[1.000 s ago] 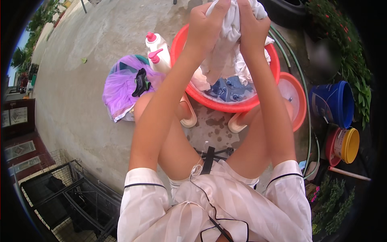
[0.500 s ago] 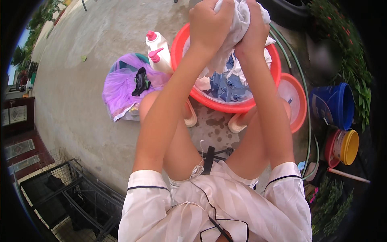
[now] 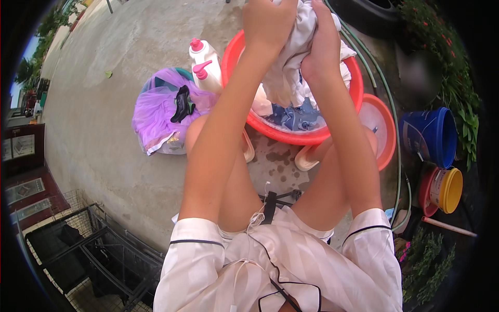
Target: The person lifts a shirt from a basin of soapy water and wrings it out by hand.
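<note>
Raised above the big red basin (image 3: 304, 138), my left hand (image 3: 269, 26) is closed round a bunched white garment (image 3: 292, 57). My right hand (image 3: 323, 44) grips the same garment from its other side, so the cloth hangs between them. Both hands are partly cut off by the top edge. Loose folds droop toward the basin. In the basin, blue cloth (image 3: 295, 117) lies in sudsy water, with white cloth (image 3: 345, 73) along its right side.
Two white pump bottles (image 3: 207, 78) stand left of the basin, beside a tub heaped with purple tulle (image 3: 156, 112). At right are a smaller orange-red basin (image 3: 385, 135), a green hose (image 3: 387, 88), a blue bucket (image 3: 418, 136) and a yellow bucket (image 3: 451, 191). A black metal rack (image 3: 99, 249) is at lower left.
My hands have shifted slightly up, and the right palm has turned along the cloth. The white garment hangs lower and fuller over the blue cloth.
</note>
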`<state>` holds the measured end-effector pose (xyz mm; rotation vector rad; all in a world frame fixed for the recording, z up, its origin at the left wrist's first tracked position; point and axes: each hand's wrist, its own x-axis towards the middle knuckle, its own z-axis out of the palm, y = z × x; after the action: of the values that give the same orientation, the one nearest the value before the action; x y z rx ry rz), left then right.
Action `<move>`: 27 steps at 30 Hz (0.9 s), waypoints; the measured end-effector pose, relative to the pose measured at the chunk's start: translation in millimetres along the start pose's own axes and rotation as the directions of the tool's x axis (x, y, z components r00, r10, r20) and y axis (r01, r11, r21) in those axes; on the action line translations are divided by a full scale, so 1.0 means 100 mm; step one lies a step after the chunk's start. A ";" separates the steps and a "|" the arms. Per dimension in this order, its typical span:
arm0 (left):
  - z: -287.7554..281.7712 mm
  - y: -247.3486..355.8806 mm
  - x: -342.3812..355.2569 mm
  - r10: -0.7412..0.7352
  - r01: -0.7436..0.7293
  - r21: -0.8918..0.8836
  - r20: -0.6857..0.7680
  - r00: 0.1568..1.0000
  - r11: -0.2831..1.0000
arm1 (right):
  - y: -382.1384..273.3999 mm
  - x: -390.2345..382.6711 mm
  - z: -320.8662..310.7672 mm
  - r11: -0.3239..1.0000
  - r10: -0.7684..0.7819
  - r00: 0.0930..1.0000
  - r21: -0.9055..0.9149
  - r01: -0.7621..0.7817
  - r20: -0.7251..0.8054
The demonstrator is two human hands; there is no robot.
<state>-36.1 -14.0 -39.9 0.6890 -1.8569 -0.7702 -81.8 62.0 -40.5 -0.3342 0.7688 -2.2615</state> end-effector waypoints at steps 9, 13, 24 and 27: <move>0.16 0.56 -0.31 -0.042 0.057 -0.054 0.254 0.966 0.997 | -0.17 0.49 -0.75 0.993 0.024 0.973 0.110 -0.050 0.230; 0.12 0.14 -0.01 -0.053 0.059 -0.105 0.057 0.997 0.993 | -0.18 0.00 -0.11 0.995 -0.044 0.998 -0.094 0.040 -0.045; 0.30 0.54 -0.50 -0.009 0.027 -0.075 0.230 0.973 0.997 | -0.46 0.28 -0.67 0.957 0.278 0.958 -0.103 -0.271 0.071; 0.27 0.40 -0.30 -0.191 0.218 -0.161 0.165 0.968 0.963 | -0.36 0.10 -0.32 0.980 0.137 0.969 -0.111 -0.162 -0.205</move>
<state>-55.4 39.4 -35.4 0.7328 -1.8388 -1.1357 -122.2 88.8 -43.5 -0.1074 1.0090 -2.1281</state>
